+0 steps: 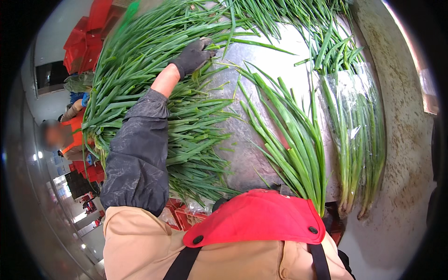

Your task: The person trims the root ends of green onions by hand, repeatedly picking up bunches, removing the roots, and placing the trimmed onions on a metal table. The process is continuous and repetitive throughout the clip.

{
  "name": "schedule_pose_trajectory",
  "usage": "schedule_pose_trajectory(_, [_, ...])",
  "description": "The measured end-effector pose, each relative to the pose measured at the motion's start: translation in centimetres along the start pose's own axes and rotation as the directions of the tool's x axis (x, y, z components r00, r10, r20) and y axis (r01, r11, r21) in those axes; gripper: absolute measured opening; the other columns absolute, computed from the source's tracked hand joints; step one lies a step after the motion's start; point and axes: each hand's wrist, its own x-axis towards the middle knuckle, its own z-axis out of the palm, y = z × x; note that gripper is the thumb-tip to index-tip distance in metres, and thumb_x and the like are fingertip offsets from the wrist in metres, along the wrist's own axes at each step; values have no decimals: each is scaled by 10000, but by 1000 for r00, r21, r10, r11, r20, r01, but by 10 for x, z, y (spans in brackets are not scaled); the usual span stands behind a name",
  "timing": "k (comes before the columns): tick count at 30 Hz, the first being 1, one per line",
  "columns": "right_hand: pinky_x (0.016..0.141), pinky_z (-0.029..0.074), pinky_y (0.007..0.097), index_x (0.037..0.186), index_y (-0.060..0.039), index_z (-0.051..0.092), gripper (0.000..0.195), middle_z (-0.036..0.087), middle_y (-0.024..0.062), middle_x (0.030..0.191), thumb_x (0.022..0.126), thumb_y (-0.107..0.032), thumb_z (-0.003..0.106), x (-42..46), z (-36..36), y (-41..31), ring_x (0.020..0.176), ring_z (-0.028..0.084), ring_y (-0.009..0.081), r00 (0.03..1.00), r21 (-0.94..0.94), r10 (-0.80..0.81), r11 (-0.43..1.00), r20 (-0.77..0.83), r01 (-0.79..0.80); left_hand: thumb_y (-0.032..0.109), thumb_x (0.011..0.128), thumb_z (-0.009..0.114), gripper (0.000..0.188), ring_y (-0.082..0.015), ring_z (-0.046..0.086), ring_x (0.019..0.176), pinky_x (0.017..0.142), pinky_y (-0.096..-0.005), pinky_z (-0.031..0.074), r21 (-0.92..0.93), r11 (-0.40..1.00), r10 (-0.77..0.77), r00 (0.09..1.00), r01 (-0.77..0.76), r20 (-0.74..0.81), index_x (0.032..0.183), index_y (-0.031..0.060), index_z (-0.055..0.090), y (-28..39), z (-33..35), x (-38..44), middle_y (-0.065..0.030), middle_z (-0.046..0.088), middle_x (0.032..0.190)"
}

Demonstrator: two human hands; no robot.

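My left hand (194, 57), in a dark glove with a black sleeve cover above it, lies on a large heap of green onions (140, 66). Its fingers are bent among the leaves; whether they grip any is not plain. My right hand is out of view. Before me a loose bunch of green onions (294, 129) slants over the metal table (245, 164), its lower end running behind the red bib of my apron (255, 220). To its right, more green onions lie in a clear plastic bag (353, 115), their leaf tops and root ends sticking out.
More green onion leaves (273, 14) cover the table's far side. A stained raised ledge (395, 87) runs along the right. Red crates (84, 45) stand at the upper left, and others (182, 217) are below the near edge. A co-worker in an orange vest (75, 131) is at the left.
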Motion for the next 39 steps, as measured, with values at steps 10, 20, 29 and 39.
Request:
schedule_pose_trajectory(10, [732, 488, 393, 1073, -58, 605, 255, 641, 171, 936, 832, -129, 559, 16, -29, -47, 862, 615, 341, 997, 150, 79, 985, 26, -82, 274, 796, 647, 409, -336, 583, 999, 862, -409, 468, 95, 995, -14, 933, -21, 359, 1168, 121, 570, 72, 80, -12, -140, 534, 1225])
schedule_pose_trajectory(20, [668, 493, 407, 1015, -76, 625, 205, 644, 179, 864, 832, -145, 562, 18, -24, -44, 793, 620, 368, 997, -53, 67, 996, 30, -65, 272, 795, 663, 380, -317, 586, 1038, 862, -398, 475, 133, 991, -6, 973, -25, 229, 1149, 142, 613, 41, 67, 18, -129, 595, 1179])
schedule_pose_trajectory(29, [634, 493, 424, 978, -94, 633, 181, 640, 186, 814, 822, -168, 579, 43, -63, -116, 769, 625, 369, 990, 28, 129, 991, 53, -130, 93, 815, 643, 441, -72, 545, 567, 521, -244, 454, -421, 624, -423, 737, 659, 526, 1220, -36, 526, 44, 54, 52, -35, 623, 712])
schedule_pose_trajectory(39, [646, 495, 413, 994, -82, 634, 196, 646, 182, 827, 824, -160, 576, 28, -34, -65, 779, 632, 351, 995, -57, 93, 994, 39, -91, 138, 860, 569, 118, -120, 513, 531, 468, -258, 439, -639, 466, -673, 714, 613, 194, 899, 27, 589, -69, -2, 55, -33, 542, 652])
